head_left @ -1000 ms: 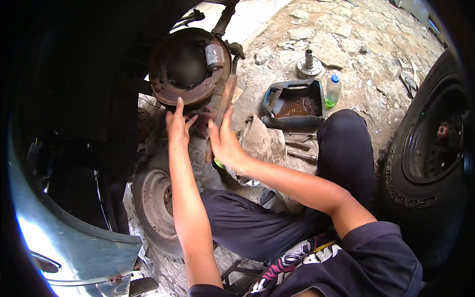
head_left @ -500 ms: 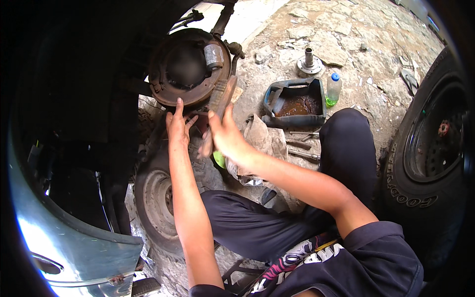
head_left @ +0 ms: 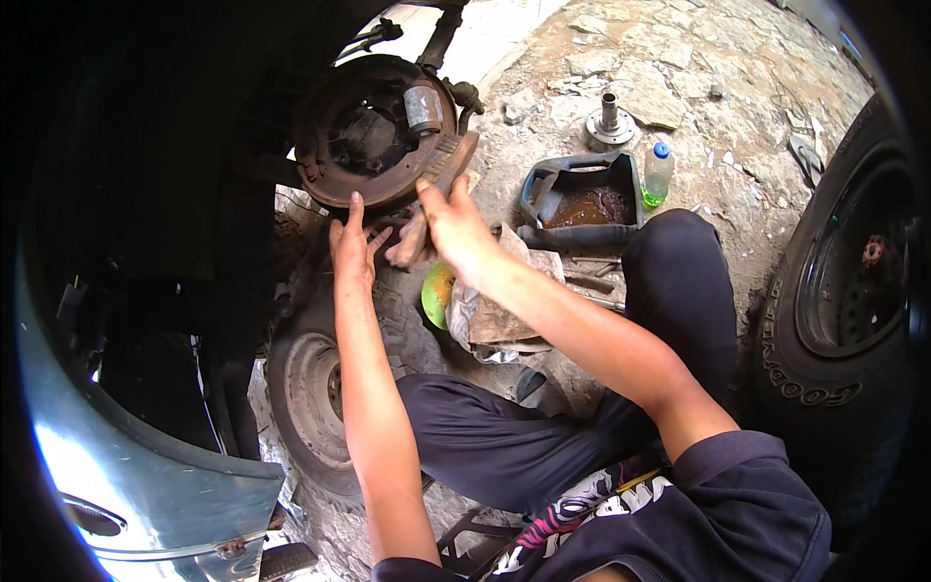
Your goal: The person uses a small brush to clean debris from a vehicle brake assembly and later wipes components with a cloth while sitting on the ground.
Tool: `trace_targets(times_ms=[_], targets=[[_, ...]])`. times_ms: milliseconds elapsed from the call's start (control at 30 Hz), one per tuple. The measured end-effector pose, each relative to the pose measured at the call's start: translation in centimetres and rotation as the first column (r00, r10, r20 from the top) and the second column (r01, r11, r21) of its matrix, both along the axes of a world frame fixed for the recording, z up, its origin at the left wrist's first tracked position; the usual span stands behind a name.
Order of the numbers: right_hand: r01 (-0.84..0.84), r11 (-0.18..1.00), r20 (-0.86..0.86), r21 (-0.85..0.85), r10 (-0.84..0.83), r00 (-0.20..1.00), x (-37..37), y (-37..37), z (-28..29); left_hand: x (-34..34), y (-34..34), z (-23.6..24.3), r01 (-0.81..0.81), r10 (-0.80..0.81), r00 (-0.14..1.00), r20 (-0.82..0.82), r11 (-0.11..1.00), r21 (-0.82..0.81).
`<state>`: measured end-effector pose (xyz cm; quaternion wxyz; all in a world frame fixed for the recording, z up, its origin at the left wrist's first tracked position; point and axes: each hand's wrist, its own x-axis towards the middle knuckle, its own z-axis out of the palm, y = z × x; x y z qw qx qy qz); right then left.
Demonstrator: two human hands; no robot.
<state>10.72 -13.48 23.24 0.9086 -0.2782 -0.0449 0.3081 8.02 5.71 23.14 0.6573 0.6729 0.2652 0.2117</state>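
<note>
A rusty round brake backing plate (head_left: 330,179), with a grey metal cylinder (head_left: 423,109) on its face, is mounted on the vehicle's axle at the upper left. My right hand (head_left: 456,228) grips a wire brush (head_left: 454,160) with a worn wooden handle. Its bristles lie against or close beside the plate's lower right rim; contact cannot be made out. Just below the plate, my left hand (head_left: 354,254) has its fingers spread, one fingertip at the lower edge. Part of that hand's far side is hidden.
A cut-open container (head_left: 582,231) holds dark liquid beside a blue-capped bottle (head_left: 658,175) and a flanged metal hub (head_left: 610,123). One wheel (head_left: 310,407) lies under my left arm; another tyre (head_left: 805,369) stands at right. A cloth (head_left: 509,315), green round object (head_left: 436,294) and tools lie between.
My right hand and the wire brush have shifted slightly up and to the right along the plate's rim. The left hand has stayed nearly where it was.
</note>
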Motion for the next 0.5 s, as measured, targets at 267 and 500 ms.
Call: trace_targets(times_ms=[267, 500], targets=[[0.007, 0.994, 0.165, -0.112, 0.012, 0.986, 0.3, 0.7, -1.9, -0.2, 0.6, -0.2, -0.022, 0.022, 1.0, -0.001, 1.0, -0.021], [0.253, 0.889, 0.506, -0.382, -0.029, 0.862, -3.1, 2.5, -4.9, 0.2, 0.3, -0.6, -0.048, 0.048, 0.999, 0.022, 0.999, -0.001]])
